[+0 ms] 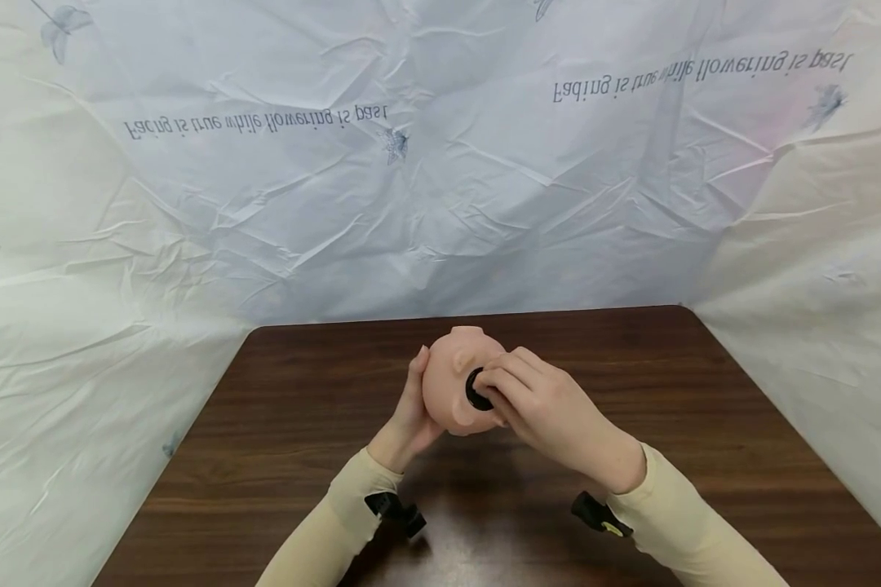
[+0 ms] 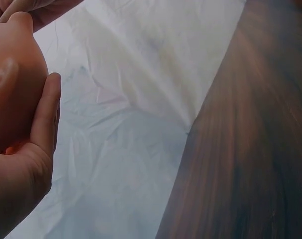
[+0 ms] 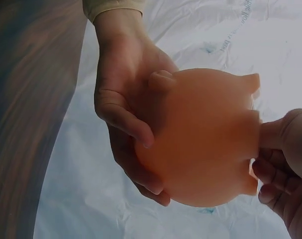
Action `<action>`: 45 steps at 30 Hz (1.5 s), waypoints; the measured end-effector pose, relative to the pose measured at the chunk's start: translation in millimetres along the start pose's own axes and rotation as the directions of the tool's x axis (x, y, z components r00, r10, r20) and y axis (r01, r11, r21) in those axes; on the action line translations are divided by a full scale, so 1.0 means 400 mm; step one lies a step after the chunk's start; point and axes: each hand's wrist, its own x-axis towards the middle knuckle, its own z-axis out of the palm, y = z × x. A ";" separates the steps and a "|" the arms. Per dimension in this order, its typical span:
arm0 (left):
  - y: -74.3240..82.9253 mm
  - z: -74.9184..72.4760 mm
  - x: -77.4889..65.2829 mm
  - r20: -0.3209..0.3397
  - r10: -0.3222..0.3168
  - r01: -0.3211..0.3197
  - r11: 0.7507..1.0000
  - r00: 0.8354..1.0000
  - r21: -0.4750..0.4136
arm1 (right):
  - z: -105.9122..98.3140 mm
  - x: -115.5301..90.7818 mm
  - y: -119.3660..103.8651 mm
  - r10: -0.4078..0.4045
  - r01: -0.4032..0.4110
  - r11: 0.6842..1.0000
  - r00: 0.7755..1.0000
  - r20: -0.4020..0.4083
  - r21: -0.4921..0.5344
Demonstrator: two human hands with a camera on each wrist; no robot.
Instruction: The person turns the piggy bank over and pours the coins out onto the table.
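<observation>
A round pink piggy bank (image 1: 444,383) is held above the table, its stubby feet pointing toward the right hand in the right wrist view. My left hand (image 1: 409,416) grips it from the left, thumb and fingers spread round its body. In its underside sits a round black stopper (image 1: 473,393). Bent fingers of my right hand (image 1: 551,408) pinch at the stopper and cover part of it. From the right wrist view, the left hand (image 3: 128,94) wraps the bank's body (image 3: 205,144); the stopper is hidden there.
A dark wood-grain table (image 1: 301,383) lies beneath both hands. White crinkled sheeting (image 1: 440,204) with printed lettering and flowers hangs behind it and along both sides. Black wrist cameras are strapped over the cream sleeves (image 1: 330,522).
</observation>
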 end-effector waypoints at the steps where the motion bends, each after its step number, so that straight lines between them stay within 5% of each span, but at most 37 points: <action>1: 0.000 -0.002 0.000 0.008 0.002 -0.002 1.000 1.000 0.006 | 0.000 -0.001 -0.001 0.002 -0.002 1.000 1.000 0.002 -0.008; 13: -0.016 -0.021 0.004 0.006 0.023 -0.023 0.999 1.000 0.027 | 0.013 -0.001 -0.028 0.041 -0.045 0.997 0.997 -0.073 -0.063; 26: -0.015 -0.016 0.004 -0.021 -0.017 0.018 0.999 1.000 0.045 | -0.010 0.011 -0.041 0.035 -0.033 0.999 0.984 -0.176 0.014; 37: -0.030 -0.050 0.011 -0.037 -0.008 0.010 0.998 0.999 0.056 | -0.027 -0.028 0.018 0.210 -0.206 0.976 0.975 -0.069 0.067; 45: -0.025 -0.058 0.009 -0.091 -0.023 0.028 0.998 0.996 0.055 | -0.101 -0.063 0.095 0.306 -0.311 0.950 0.944 -0.124 -0.029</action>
